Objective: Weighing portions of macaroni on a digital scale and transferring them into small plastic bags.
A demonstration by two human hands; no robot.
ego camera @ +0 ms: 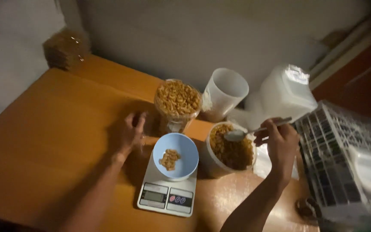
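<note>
While gripped by the handle in the right hand [280,144], the spoon [254,130] hovers with its bowl over the white tub of brown pieces [230,150]; lies nearly level, long axis running from the bowl at left up to the handle tip at upper right; fingers curled tight round the shaft, wrist bent, forearm coming up from the lower edge. Rests on the orange table [44,141] just left of the scale, the left hand [133,131]; fingers loosely spread, gripping nothing, near the base of the clear jar. Sits on the white kitchen scale [167,189], beside the tub, a light blue bowl [175,155] with a small heap of tan pieces inside; scale display and buttons along its near edge. Stands behind the bowl a clear jar full of tan nuts [177,103]; next to it, tilted open toward the camera, an empty white container [225,92]; further right, a translucent lidded box [286,92]; at far right, a white lattice crate [344,159]. Far back at the table's left corner, a blurred brownish packet [63,48], contents impossible to tell.
</note>
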